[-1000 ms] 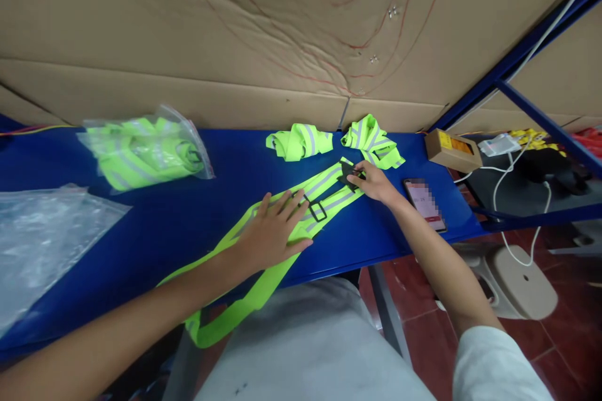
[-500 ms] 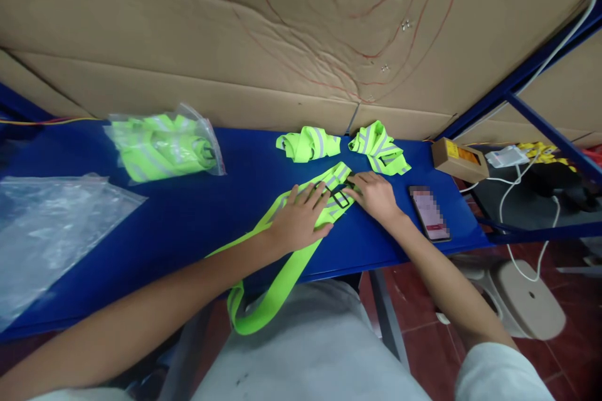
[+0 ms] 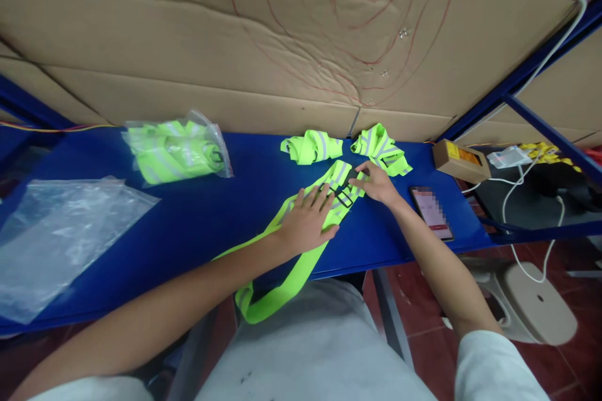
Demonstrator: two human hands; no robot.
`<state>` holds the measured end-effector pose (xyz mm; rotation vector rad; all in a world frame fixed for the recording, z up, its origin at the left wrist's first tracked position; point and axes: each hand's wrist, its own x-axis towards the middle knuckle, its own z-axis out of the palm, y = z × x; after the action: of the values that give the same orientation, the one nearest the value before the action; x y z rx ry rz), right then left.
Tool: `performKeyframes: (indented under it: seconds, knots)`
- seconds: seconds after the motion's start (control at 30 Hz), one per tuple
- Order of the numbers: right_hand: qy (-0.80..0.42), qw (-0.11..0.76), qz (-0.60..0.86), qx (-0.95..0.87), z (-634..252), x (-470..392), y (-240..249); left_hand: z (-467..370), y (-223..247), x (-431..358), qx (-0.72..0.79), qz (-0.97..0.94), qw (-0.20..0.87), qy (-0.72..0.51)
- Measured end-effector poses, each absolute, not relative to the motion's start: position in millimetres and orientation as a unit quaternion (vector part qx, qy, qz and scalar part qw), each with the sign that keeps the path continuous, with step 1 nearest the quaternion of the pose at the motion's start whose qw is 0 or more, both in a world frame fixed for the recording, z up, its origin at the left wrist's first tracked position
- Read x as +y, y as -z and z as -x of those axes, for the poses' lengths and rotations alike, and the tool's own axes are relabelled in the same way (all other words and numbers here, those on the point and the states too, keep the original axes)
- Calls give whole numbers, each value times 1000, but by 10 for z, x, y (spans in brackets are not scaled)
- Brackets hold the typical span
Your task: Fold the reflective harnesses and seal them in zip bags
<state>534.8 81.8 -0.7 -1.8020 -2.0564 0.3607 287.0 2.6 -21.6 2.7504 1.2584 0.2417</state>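
Note:
A neon-yellow reflective belt (image 3: 301,272) with grey stripes lies folded on the blue table, one loop hanging over the front edge. My left hand (image 3: 308,222) rests flat on its folded part, fingers spread. Just right of those fingertips, a black slider ring (image 3: 344,196) lies on the webbing. At the belt's far right end my right hand (image 3: 376,183) is closed, thumb and fingers pinching a black buckle piece (image 3: 349,178) that they partly cover.
Two rolled reflective belts, a left one (image 3: 314,146) and a right one (image 3: 382,150), lie behind. Leftward are a bagged belt (image 3: 176,153) and a clear plastic bag (image 3: 66,238). A phone (image 3: 431,213) and a small cardboard box (image 3: 459,161) lie right. Cardboard (image 3: 188,88) backs the table.
My right hand has shifted slightly and its fingers have closed in a pinch at the black buckle piece. My left hand stays flat on the belt. The view has moved a little.

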Motion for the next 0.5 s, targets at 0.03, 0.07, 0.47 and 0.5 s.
performKeyframes:
  seconds: [0.03, 0.07, 0.47, 0.5]
  knots:
    - [-115, 199, 643, -731, -5295, 792, -17, -2910, 210, 57, 419, -903, 55, -80]
    - [-91, 202, 640, -736, -5238, 759, -36, -2956, 202, 94, 424, -900, 56, -80]
    - [-64, 181, 507, -840, -5089, 454, 1, -3215, 163, 138, 541, -836, 38, -88]
    - [-109, 200, 512, -828, -5113, 488, -10, -3204, 154, 131, 537, -839, 39, -77]
